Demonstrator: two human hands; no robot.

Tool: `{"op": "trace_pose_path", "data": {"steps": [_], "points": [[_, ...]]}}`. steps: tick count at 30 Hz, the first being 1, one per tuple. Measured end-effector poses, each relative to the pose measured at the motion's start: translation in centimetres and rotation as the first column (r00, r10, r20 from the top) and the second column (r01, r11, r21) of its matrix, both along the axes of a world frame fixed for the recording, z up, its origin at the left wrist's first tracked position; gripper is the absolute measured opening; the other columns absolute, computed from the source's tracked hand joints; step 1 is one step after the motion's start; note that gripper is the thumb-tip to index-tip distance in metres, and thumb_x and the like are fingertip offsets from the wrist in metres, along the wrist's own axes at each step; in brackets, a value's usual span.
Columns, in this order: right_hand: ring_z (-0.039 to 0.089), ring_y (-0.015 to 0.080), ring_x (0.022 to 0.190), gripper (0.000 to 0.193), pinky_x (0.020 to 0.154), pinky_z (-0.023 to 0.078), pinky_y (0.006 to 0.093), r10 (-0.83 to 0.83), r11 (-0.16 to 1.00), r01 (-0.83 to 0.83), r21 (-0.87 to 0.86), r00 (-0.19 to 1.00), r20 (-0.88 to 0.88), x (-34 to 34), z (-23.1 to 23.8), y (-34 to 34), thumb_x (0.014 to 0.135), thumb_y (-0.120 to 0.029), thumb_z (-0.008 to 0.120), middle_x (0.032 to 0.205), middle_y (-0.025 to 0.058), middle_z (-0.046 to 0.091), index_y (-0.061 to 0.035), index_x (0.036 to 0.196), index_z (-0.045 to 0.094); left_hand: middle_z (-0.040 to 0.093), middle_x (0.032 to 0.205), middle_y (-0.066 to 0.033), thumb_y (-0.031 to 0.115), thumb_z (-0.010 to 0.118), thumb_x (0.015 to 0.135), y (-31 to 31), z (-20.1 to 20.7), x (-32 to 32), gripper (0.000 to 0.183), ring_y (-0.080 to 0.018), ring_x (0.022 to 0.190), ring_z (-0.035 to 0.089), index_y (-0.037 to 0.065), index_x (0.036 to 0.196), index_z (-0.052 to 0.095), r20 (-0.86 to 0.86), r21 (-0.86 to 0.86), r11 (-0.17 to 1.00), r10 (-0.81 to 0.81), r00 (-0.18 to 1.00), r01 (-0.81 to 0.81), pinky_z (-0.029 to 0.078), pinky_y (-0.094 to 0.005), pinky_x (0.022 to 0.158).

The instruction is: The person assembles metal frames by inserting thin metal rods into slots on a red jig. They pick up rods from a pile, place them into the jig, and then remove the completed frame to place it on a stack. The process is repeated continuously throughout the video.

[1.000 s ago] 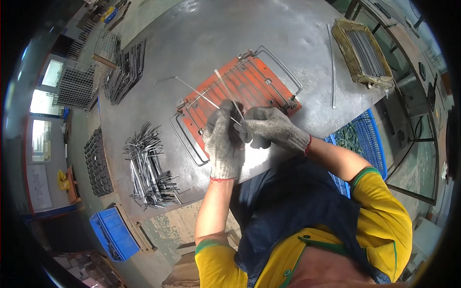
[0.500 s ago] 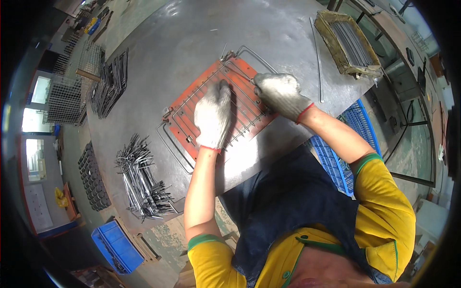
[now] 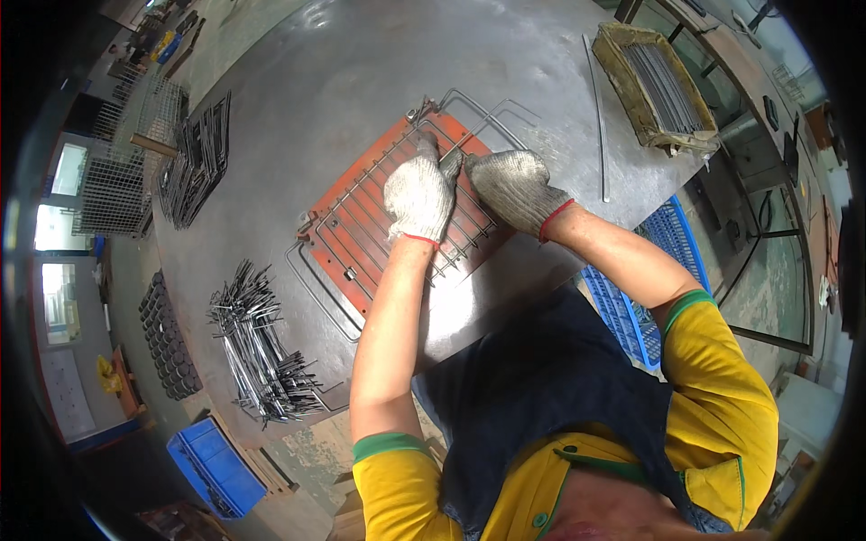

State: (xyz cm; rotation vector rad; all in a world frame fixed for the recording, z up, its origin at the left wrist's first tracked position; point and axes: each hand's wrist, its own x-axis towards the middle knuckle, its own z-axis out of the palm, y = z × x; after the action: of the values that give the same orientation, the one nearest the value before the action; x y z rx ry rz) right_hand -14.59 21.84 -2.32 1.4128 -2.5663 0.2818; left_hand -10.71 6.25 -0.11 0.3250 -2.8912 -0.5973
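Note:
An orange-red plate fixture (image 3: 336,261) lies on the metal table, with several parallel steel rods (image 3: 370,225) across it and a bent wire loop (image 3: 317,293) sticking out at its lower left. My left hand (image 3: 419,197), in a whitish knit glove, rests over the rods, forefinger stretched toward the upper edge and thumb apart. My right hand (image 3: 516,187), gloved too, is closed, its fingertips meeting the left thumb at the upper middle of the fixture. From these fingertips a thin bent wire (image 3: 489,117) runs up and right past the plate. The exact grip is hidden by the gloves.
Bundled wire pieces (image 3: 262,347) lie at the table's left edge, with bent wire frames (image 3: 194,162) farther back. At the far right stand a tray of rods (image 3: 663,86) and a long loose rod (image 3: 597,117). A blue basket (image 3: 681,234) is beside the table, right.
My left hand has shifted right and slightly up, and my right hand has moved left and down until the two meet. The bent wire now reaches out beyond the upper right of the fixture.

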Motion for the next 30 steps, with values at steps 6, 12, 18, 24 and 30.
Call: {"op": "trace_pose_path", "data": {"steps": [6,12,18,24,30], "points": [[0.064,0.0218,0.064,0.012,0.053,0.050,0.0344,0.020,0.992,-0.031,0.119,0.996,0.092,-0.3,0.6,-0.1,0.078,-0.007,0.061,0.074,0.0095,0.062,-0.0034,0.090,0.062,0.069,0.078,-0.0160,0.044,0.053,0.093,0.0,0.4,-0.1,0.049,-0.0339,0.076,0.069,0.008,0.127,0.054,0.058,0.008,1.000,-0.025,0.998,0.025,0.052,-0.0448,0.066],[0.065,0.0211,0.060,0.012,0.050,0.049,0.0363,0.099,0.978,-0.112,-0.175,0.992,-0.079,-0.9,1.5,0.4,0.075,-0.005,0.062,0.071,0.0076,0.064,-0.0067,0.086,0.065,0.068,0.080,-0.0184,0.032,0.052,0.094,0.9,0.0,-0.4,0.031,-0.0359,0.075,0.067,0.010,0.114,0.060,0.070,-0.137,0.991,0.008,0.998,0.002,0.050,-0.0467,0.065],[0.064,0.0217,0.058,0.004,0.049,0.049,0.0353,0.179,0.982,-0.175,0.074,0.982,-0.056,-2.0,0.9,0.6,0.076,-0.011,0.064,0.072,0.0045,0.063,-0.0107,0.079,0.063,0.067,0.082,-0.0190,0.027,0.049,0.094,-0.4,-0.7,-1.1,0.026,-0.0373,0.075,0.066,0.004,0.100,0.061,-0.062,0.030,1.000,0.000,0.998,0.002,0.050,-0.0479,0.063],[0.065,0.0258,0.087,0.022,0.076,0.054,0.0370,0.296,0.888,-0.252,-0.385,0.954,0.057,0.9,3.7,2.4,0.081,-0.003,0.061,0.104,0.0100,0.065,-0.0057,0.103,0.063,0.058,0.084,-0.0069,0.035,0.041,0.103,-1.5,1.3,3.3,0.041,-0.0170,0.075,0.056,-0.001,0.109,0.058,-0.167,0.969,-0.125,0.300,0.939,0.213,0.048,-0.0315,0.070],[0.058,0.0094,0.063,0.011,0.052,0.046,0.0253,0.297,0.898,0.204,-0.390,0.373,0.879,5.8,3.1,-0.2,0.091,-0.010,0.057,0.081,0.0033,0.063,-0.0038,0.096,0.064,0.065,0.106,-0.0123,0.042,0.048,0.101,1.1,3.2,8.9,0.051,-0.0173,0.095,0.063,-0.004,0.121,0.058,-0.052,0.992,-0.107,0.161,0.986,0.070,0.052,-0.0289,0.084]]}}
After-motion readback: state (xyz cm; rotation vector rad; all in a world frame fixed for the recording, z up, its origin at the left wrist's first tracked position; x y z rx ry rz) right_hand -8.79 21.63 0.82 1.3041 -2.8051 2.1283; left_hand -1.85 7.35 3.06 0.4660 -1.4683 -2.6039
